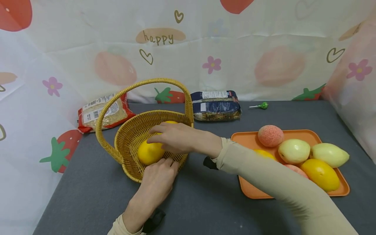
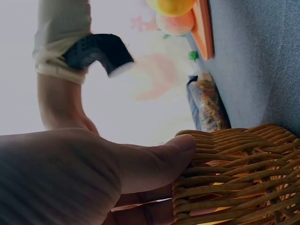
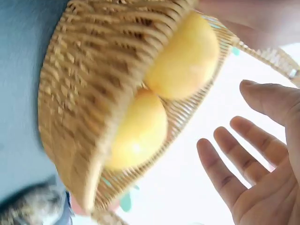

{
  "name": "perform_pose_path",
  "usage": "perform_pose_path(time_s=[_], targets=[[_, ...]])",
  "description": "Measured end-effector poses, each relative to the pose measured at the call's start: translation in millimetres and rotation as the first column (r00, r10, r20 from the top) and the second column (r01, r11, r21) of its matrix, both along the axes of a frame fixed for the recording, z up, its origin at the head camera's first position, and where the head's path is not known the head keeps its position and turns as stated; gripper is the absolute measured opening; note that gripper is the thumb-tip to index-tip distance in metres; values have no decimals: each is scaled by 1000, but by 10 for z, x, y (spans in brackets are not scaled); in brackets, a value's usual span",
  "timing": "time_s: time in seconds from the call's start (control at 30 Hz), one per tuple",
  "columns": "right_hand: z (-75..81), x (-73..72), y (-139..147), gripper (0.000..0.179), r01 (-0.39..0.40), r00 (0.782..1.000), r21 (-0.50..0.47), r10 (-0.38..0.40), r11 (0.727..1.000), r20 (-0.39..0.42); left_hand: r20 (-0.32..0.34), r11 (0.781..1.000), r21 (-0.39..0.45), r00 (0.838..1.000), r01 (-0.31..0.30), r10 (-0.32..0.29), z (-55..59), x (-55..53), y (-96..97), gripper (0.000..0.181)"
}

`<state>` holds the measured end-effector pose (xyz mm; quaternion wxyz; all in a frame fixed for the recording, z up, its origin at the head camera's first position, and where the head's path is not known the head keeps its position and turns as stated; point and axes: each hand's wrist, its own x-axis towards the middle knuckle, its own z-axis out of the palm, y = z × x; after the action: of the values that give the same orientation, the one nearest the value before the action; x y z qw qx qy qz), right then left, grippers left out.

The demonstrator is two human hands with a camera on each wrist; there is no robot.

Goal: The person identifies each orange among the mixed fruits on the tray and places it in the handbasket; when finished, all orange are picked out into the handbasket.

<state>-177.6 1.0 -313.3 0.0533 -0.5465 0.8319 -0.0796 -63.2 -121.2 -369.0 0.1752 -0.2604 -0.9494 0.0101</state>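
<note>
A woven wicker basket (image 1: 126, 143) with a tall arched handle stands left of the middle, tilted towards me. Inside lie two smooth yellow fruits (image 3: 185, 58), side by side; in the head view the nearer yellow fruit (image 1: 150, 152) shows well, while the other is mostly behind my right hand (image 1: 179, 137). That hand hovers over the basket mouth, fingers spread and holding nothing, as the right wrist view shows. My left hand (image 1: 157, 182) grips the basket's near rim, thumb (image 2: 161, 161) outside and fingers over the inside.
An orange tray (image 1: 252, 193) at the right carries several fruits: a pink one (image 1: 271, 135), pale green ones (image 1: 294, 151) and yellow ones (image 1: 321, 174). Behind the basket lie a red-edged bag (image 1: 105, 112) and a dark blue bag (image 1: 215, 106). A green lollipop (image 1: 263, 105) lies farther right.
</note>
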Motion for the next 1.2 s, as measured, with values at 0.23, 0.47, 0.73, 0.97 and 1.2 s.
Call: perform_pose_path(time_s=[0.23, 0.47, 0.73, 0.97, 1.2], targets=[[157, 101, 428, 39, 17, 991, -75, -27, 997, -134, 22, 1000, -10, 1000, -5, 6, -22, 3, -10, 16], [157, 221, 940, 41, 35, 970, -176, -75, 984, -229, 14, 1000, 5, 1000, -9, 9, -27, 19, -12, 21], [32, 406, 1753, 38, 149, 939, -252, -217, 956, -268, -11, 1000, 17, 1000, -3, 3, -12, 24, 0, 26], [-95, 594, 2359, 57, 187, 919, -332, -284, 925, -272, -4, 1000, 12, 1000, -5, 5, -5, 30, -4, 22], [-124, 811, 2731, 44, 364, 865, -325, -446, 873, -229, -21, 1000, 7, 1000, -8, 8, -3, 32, -7, 22]])
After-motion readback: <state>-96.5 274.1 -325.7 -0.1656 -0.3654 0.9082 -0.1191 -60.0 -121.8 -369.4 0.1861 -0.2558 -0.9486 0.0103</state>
